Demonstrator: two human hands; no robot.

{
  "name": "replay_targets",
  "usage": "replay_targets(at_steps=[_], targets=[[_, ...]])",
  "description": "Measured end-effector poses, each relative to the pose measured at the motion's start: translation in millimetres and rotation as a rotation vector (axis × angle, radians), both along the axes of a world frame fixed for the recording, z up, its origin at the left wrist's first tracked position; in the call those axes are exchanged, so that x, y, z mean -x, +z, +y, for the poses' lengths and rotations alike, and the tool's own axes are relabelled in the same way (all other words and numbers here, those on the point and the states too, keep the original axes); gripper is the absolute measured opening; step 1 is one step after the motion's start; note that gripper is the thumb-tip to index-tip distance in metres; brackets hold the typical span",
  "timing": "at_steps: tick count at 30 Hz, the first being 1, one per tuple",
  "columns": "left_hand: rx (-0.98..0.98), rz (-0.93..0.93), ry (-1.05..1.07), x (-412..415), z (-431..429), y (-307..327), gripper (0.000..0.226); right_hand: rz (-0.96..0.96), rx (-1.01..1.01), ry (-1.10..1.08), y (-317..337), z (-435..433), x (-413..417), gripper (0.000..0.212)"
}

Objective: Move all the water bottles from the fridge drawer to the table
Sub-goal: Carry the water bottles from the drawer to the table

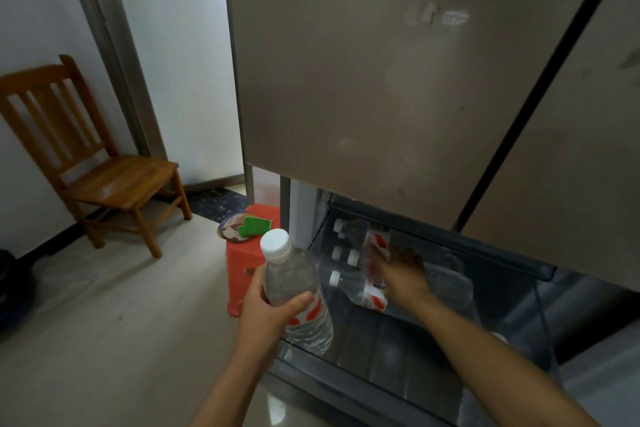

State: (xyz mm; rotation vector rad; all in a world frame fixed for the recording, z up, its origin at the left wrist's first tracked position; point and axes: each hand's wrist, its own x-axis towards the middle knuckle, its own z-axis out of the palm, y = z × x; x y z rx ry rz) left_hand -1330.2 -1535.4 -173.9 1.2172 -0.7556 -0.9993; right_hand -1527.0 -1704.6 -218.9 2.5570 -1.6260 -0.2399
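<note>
My left hand grips a clear water bottle with a white cap and a red-and-white label, held upright in front of the open fridge drawer. Several more water bottles lie on their sides in the drawer, caps pointing left. My right hand reaches into the drawer and lies on a bottle there; whether its fingers curl round the bottle is hidden.
The closed fridge doors fill the view above the drawer. A red plastic stool with a green sponge and a round mat stands left of the fridge. A wooden chair stands by the wall at the left.
</note>
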Motion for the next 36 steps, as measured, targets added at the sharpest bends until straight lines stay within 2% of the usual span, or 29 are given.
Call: replay_targets(at_steps=[4, 8, 10, 12, 14, 16, 18, 23, 27, 30, 34, 36], targets=[[0.023, -0.013, -0.027, 0, 0, 1, 0.069, 0.028, 0.092, 0.101, 4, 19, 8, 0.087], [0.023, -0.001, -0.056, 1, 1, 3, 0.067, -0.178, 0.035, 0.067, 16, 45, 24, 0.104], [0.022, -0.003, -0.060, 3, 0, 2, 0.067, -0.287, 0.130, 0.073, 31, 62, 33, 0.105], [0.018, -0.010, -0.074, 7, 0, 4, 0.063, -0.537, 0.165, -0.008, 50, 78, 42, 0.093], [0.019, -0.026, -0.117, 13, -1, 6, 0.057, -0.864, 0.141, -0.142, 62, 91, 50, 0.081], [0.031, -0.056, -0.165, 17, -4, 9, 0.053, -1.130, 0.107, -0.200, 74, 103, 56, 0.079], [0.056, -0.073, -0.210, 22, -8, 17, 0.049, -1.279, 0.095, -0.210, 90, 118, 62, 0.082], [0.157, -0.056, -0.233, 30, -17, 58, 0.050, -1.334, 0.116, -0.130, 135, 144, 65, 0.082], [0.219, -0.041, -0.175, 22, -17, 100, 0.060, -1.433, 0.133, -0.065, 169, 154, 55, 0.084], [0.269, -0.096, -0.109, 1, -8, 127, 0.062, -1.521, 0.120, 0.020, 193, 157, 39, 0.079], [0.317, -0.156, 0.010, -38, 13, 150, 0.039, -1.576, 0.016, 0.184, 216, 153, 3, 0.074], [0.307, -0.173, 0.065, -59, 27, 150, 0.050, -1.600, -0.081, 0.266, 221, 149, -21, 0.072]])
